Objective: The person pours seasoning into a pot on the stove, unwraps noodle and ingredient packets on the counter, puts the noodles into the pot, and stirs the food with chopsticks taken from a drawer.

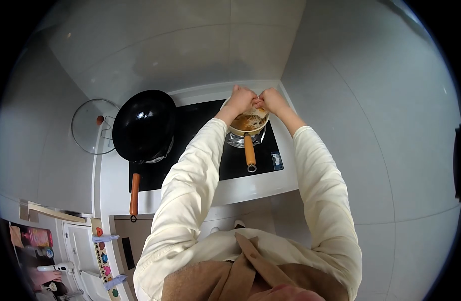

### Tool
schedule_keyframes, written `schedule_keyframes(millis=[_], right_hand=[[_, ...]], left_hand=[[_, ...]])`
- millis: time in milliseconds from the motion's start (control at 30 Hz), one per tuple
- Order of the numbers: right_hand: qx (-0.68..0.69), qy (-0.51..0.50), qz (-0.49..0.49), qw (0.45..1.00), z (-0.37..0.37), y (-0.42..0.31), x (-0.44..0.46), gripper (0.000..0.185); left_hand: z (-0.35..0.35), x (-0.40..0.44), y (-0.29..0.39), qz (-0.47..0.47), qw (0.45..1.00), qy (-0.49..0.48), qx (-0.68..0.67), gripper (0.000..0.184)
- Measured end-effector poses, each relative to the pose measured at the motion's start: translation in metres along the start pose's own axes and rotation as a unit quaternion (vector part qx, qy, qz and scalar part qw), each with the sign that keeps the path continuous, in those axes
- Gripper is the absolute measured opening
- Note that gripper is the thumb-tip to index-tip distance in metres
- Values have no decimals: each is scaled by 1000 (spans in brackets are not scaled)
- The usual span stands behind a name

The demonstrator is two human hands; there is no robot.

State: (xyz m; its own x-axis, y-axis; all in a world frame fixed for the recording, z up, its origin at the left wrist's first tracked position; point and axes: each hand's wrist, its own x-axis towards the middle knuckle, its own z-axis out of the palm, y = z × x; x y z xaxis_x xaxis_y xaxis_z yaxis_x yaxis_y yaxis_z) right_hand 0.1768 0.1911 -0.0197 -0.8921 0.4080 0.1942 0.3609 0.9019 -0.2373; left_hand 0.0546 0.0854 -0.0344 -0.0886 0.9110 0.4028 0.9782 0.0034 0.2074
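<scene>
Both my hands meet over the far side of a small pot with a wooden handle, which stands on the right part of the black cooktop. My left hand (243,98) and my right hand (273,101) are closed, fingers pinched together around a small packet (260,111) between them. Inside the small pot (249,133) lie brown liquid and pale noodle-like strands (250,122). The pot's handle points toward me.
A large black wok (144,123) with a wooden handle sits on the left of the cooktop (195,118). Beside it a glass lid (94,128) leans near the wall. A sink (85,246) and assorted items are at the lower left.
</scene>
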Motion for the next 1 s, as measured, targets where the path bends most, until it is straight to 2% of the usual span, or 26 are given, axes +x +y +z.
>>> schedule_keyframes(millis=[67,167,267,367,467,567,667,767,867,1000], right_hand=[[-34,3,1,999,3,1,0,22],[-50,15,-6,999,12,2,2,19],[-14,37,-23,999,33,24,18,18],[32,33,7,999,13,7,12,20],[4,4,12,1000,-3,0,11,22],[-8,-18,13,1000,-12,-7,12,24],[-18,21,-27,999,-7,-2,14,20],[62,83,-88,991,0,6,15,18],[41,23,-40,998,-13,-2,15,17],[-1,12,-14,1000,-17,-13,11,18]], left_hand=[[-10,-5,2,-8,1000,-19,8,23],[-17,-13,1,-16,994,102,26,31],[-41,-19,5,-60,987,148,-21,30],[-63,-36,10,-76,976,195,-57,29],[-72,-56,11,-86,971,211,-75,26],[-80,-85,18,-141,968,191,-84,21],[-60,-126,9,-208,956,161,-128,18],[-34,-186,0,-276,939,113,-168,20],[-16,-238,0,-337,913,90,-212,21],[-27,-283,17,-379,887,139,-224,20]])
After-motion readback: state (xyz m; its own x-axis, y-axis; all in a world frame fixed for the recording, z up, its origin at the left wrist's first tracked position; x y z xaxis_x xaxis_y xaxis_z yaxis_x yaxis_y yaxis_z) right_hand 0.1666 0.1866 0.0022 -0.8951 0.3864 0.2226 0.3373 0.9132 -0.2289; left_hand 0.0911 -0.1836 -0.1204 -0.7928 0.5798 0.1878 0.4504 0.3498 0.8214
